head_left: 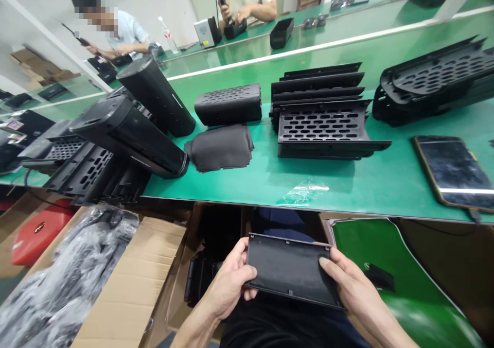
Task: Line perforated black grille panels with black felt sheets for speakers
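A flat black plastic panel (pixel 289 271) with small clips along its long edges is held level in front of my lap, below the bench edge. My left hand (pixel 231 278) grips its left end, thumb on top and fingers underneath. At the right end my right hand (pixel 345 276) pinches it the same way. On the green bench (pixel 239 188) beyond lie a stack of thin black sheets (pixel 222 148), a slotted black housing (pixel 229 104) and a nested row of slotted black shells (pixel 324 124).
Tall black housings (pixel 131 132) stand at the left. A smartphone (pixel 457 168) and more slotted shells (pixel 436 77) are at the right. Below the bench sit a cardboard box (pixel 135 281) with plastic-wrapped parts and a green sheet (pixel 417 286). Two people work across the bench.
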Motion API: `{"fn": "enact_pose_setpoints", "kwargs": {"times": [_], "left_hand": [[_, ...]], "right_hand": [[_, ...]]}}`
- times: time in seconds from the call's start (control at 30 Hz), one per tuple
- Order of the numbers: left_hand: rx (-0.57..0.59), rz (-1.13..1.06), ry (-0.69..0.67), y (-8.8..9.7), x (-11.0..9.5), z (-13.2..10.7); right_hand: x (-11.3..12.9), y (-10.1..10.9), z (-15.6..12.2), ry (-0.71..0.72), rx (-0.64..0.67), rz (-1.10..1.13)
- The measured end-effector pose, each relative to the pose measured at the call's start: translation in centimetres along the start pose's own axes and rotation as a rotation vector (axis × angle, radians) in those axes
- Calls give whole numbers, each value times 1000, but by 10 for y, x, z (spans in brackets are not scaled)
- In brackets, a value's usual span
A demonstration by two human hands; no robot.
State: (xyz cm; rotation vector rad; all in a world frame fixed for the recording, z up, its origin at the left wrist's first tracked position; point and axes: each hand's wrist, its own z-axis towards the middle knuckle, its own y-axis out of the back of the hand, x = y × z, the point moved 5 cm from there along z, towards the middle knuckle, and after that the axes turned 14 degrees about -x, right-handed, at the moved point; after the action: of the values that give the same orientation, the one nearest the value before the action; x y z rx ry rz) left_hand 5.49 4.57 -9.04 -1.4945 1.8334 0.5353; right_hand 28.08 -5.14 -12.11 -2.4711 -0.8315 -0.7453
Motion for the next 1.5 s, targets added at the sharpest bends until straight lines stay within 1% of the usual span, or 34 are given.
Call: {"fn": "enact_pose_setpoints", "kwargs": {"times": [0.1,0.23,0.5,0.57,0.73,0.83,1.0,1.2,1.33,1.5], "left_hand": [[-20,-32,-15,0,1,1],[-58,-23,-23,1,5,3],[-33,-15,-58,5,7,1],[-28,-24,-63,6,8,1],[-37,-17,-78,8,8,1],[-38,24,-110,9,6,1],[-39,-4,-118,12,5,-1],[59,-98,-229,14,-6,-4],[78,-130,-223,16,-9,-6],[79,-159,-218,21,-5,-5]], "right_hand": [[6,-3,-6,-5,-42,4],[10,-5,-12,-14,-56,-17],[7,7,-12,-14,-138,-29],[7,6,-11,-1,-104,-23],[6,0,-12,1,30,12],[7,-2,-13,17,66,53],[11,-6,-19,28,62,56],[21,-5,-26,86,59,-1],[25,-5,-31,107,81,-37],[24,-5,-33,124,60,-75]]}}
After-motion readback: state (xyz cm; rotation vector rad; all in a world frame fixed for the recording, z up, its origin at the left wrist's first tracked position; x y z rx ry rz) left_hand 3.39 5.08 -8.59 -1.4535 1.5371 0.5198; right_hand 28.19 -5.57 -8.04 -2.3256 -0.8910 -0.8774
